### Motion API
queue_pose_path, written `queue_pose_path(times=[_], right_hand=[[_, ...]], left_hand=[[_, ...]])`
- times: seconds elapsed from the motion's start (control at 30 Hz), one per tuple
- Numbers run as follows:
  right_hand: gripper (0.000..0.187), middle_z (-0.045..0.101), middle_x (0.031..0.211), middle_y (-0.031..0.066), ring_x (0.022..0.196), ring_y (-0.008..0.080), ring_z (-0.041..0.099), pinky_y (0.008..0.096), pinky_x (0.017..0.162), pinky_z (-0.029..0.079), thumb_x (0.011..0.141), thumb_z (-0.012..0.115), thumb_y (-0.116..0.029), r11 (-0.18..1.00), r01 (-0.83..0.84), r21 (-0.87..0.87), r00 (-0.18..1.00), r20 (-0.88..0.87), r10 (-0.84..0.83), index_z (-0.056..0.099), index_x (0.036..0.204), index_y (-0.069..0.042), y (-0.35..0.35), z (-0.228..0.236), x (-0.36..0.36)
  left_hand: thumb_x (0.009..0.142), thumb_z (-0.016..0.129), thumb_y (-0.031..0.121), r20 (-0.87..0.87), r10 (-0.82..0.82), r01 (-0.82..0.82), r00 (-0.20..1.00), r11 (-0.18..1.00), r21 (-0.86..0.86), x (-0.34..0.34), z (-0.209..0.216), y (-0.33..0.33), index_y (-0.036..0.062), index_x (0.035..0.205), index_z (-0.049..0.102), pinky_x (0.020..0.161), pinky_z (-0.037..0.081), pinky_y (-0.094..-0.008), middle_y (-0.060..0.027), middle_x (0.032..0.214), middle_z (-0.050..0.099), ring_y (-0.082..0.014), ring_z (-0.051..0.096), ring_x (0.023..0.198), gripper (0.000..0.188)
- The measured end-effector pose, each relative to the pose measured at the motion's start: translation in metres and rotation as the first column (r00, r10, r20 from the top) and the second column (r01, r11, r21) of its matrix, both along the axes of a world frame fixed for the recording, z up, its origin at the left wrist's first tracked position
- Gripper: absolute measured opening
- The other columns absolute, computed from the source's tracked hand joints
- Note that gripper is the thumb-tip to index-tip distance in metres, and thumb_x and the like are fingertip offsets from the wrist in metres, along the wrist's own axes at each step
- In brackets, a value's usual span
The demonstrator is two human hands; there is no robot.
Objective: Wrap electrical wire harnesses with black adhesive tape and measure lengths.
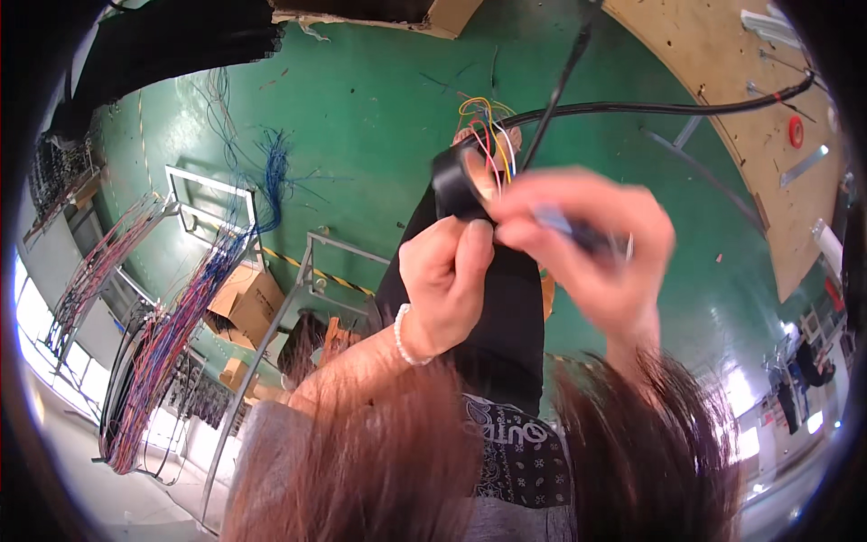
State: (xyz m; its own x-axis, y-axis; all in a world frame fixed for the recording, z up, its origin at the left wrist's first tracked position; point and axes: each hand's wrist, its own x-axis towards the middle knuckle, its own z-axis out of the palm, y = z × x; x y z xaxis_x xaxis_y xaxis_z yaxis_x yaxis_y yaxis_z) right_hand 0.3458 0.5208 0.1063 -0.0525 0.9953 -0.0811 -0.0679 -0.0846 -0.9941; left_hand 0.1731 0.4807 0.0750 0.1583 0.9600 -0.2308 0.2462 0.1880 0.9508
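My left hand (447, 275), with a white bead bracelet at its wrist, is closed, thumb pressed to the fingers. It grips colored wires (490, 135) at their lower part, though the exact hold is hidden. Just above that hand is a roll of black tape (454, 183), its pale core facing right. Blurred by motion, my right hand (601, 248) is curled with its fingertips close by the roll; whether they touch it I cannot tell. Tucked in its palm is a slim dark tool (582, 233) with a pale blue part, its kind unclear.
A black cable (668, 108) runs from the wires to a wooden board (686, 36) at right, where a red tape ring (796, 131) lies. Wire bundles (181, 334) hang at left beside a metal frame (312, 262) and cardboard box (246, 305). The floor is green.
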Motion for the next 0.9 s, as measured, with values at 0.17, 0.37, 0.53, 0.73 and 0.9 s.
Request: queue_pose_path(times=[0.17, 0.37, 0.53, 0.73, 0.9], right_hand=[[0.043, 0.059, 0.071, -0.0012, 0.057, 0.0128, 0.056, 0.0273, 0.051, 0.042, 0.065, 0.078, -0.008, 0.906, -0.234, 0.352, 0.887, 0.459, 0.051, 0.072, 0.108, -0.005, -0.046, -0.01, -0.002], [0.033, 0.051, 0.062, -0.0041, 0.049, 0.0096, 0.048, 0.025, 0.044, 0.032, 0.068, 0.077, -0.014, 0.87, -0.196, 0.452, 0.91, 0.415, -0.011, 0.075, 0.101, -0.007, -0.05, -0.028, 0.01], [0.025, 0.065, 0.068, 0.0027, 0.05, 0.0104, 0.054, 0.0252, 0.044, 0.036, 0.092, 0.071, -0.022, 0.981, 0.116, 0.157, 0.991, 0.045, -0.125, 0.072, 0.097, 0.002, -0.021, -0.018, 0.004], [0.021, 0.058, 0.062, -0.0038, 0.051, 0.0007, 0.045, 0.0196, 0.046, 0.032, 0.097, 0.067, -0.016, 0.837, 0.279, -0.471, 0.934, -0.067, -0.35, 0.075, 0.091, 0.002, -0.001, -0.02, -0.007], [0.035, 0.065, 0.101, 0.0065, 0.071, 0.0065, 0.057, 0.0213, 0.06, 0.046, 0.091, 0.071, -0.014, 0.894, 0.315, -0.319, 0.907, -0.174, -0.382, 0.062, 0.121, 0.001, -0.019, -0.035, -0.009]], left_hand=[[0.106, 0.049, 0.027, 0.011, 0.027, -0.019, 1.0, 0.898, -0.44, -0.001, 0.023, 0.012, 0.002, 0.074, 0.063, 0.051, 0.032, -0.0228, 0.0024, 0.062, 0.056, -0.0038, 0.042, 0.054, 0.043], [0.103, 0.054, 0.026, 0.121, 0.116, -0.004, 0.986, 0.737, -0.676, 0.005, 0.031, 0.03, 0.0052, 0.073, 0.062, 0.05, 0.03, -0.0222, 0.0042, 0.061, 0.052, -0.0011, 0.04, 0.054, 0.038], [0.103, 0.054, 0.026, 0.175, 0.111, 0.04, 0.978, 0.73, -0.683, 0.01, 0.026, 0.028, 0.0074, 0.067, 0.055, 0.05, 0.026, -0.0253, 0.0035, 0.06, 0.049, -0.0045, 0.037, 0.053, 0.041], [0.105, 0.051, 0.03, 0.192, 0.288, -0.054, 0.938, 0.669, -0.741, 0.018, 0.025, 0.015, 0.0087, 0.066, 0.051, 0.05, 0.023, -0.0248, 0.0043, 0.058, 0.042, -0.0053, 0.032, 0.053, 0.045], [0.103, 0.054, 0.033, 0.339, 0.34, 0.125, 0.877, 0.519, -0.845, 0.002, 0.025, 0.028, 0.0064, 0.067, 0.058, 0.048, 0.022, -0.0218, 0.0057, 0.058, 0.046, -0.0025, 0.033, 0.049, 0.044]])
